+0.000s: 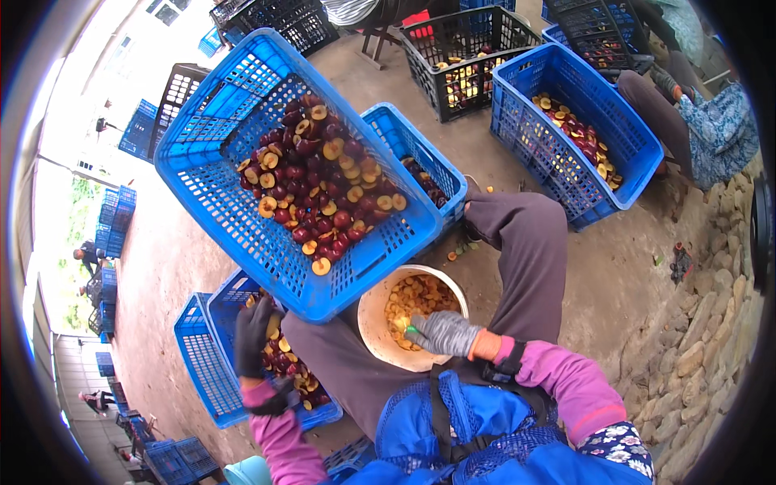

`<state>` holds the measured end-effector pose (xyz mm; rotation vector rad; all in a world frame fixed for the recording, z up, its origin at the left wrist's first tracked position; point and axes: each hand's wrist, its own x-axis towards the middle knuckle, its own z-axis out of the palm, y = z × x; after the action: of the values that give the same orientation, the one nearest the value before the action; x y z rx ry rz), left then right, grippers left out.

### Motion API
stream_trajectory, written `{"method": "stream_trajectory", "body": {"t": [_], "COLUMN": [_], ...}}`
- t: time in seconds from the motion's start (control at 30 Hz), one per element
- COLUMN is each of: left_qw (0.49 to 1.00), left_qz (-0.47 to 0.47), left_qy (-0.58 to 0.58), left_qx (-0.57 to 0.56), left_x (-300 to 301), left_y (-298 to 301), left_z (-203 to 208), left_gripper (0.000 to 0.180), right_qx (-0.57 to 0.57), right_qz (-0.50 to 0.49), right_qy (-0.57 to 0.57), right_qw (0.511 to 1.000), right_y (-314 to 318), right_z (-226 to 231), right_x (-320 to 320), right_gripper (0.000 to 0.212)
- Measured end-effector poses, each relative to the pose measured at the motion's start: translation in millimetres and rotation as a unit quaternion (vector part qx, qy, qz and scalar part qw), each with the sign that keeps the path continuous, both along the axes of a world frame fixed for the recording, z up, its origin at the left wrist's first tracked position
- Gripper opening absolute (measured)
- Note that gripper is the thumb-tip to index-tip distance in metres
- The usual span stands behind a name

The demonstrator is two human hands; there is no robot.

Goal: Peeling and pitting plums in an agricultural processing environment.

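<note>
My left hand (255,333), in a black glove, is over the near end of a blue crate (222,303) holding halved dark-red plums (301,373). Its fingers look curled, and what they hold, if anything, is hidden. My right hand (446,332), in a grey knit glove, is closed around a small green-handled tool (415,330) whose working end I cannot make out. It hangs over a white bucket (373,314) between my legs, partly filled with yellow-brown pieces (420,297). Ahead, a large blue crate (194,174) stands tilted toward me, with whole-looking and halved plums (323,182) inside.
Behind the tilted crate stands another blue crate (396,121) with dark fruit. To the right, a blue crate (517,121) and a black crate (440,89) hold cut plums. A person in a blue patterned sleeve (715,129) sits at far right, near a stone wall (695,356).
</note>
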<state>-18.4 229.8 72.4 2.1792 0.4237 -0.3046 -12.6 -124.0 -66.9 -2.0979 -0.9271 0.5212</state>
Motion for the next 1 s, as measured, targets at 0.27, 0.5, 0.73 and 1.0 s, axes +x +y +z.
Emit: {"method": "stream_trajectory", "body": {"t": [0.27, 0.5, 0.73, 1.0], "left_qw": [0.967, 0.941, 0.943, 0.923], "left_qz": [-0.203, -0.057, -0.034, 0.011], "left_qy": [-0.088, 0.014, -0.053, -0.136], "left_qx": [0.126, 0.333, 0.326, -0.359], "left_x": [175, 262, 262, 196], "left_y": [-111, -122, -101, -112], "left_z": [-49, -237, -293, -153], "left_gripper": [0.033, 0.055, 0.049, 0.021], "right_qx": [-0.101, -0.108, -0.095, -0.048], "right_qz": [0.033, 0.020, 0.031, -0.077], "right_qy": [0.079, 0.174, 0.225, 0.220], "right_qw": [0.991, 0.979, 0.969, 0.971], "right_y": [9, 9, 10, 2], "right_z": [-2, -8, -9, -18], "right_x": [8, 24, 27, 21], "right_gripper": [0.038, 0.038, 0.042, 0.033]}}
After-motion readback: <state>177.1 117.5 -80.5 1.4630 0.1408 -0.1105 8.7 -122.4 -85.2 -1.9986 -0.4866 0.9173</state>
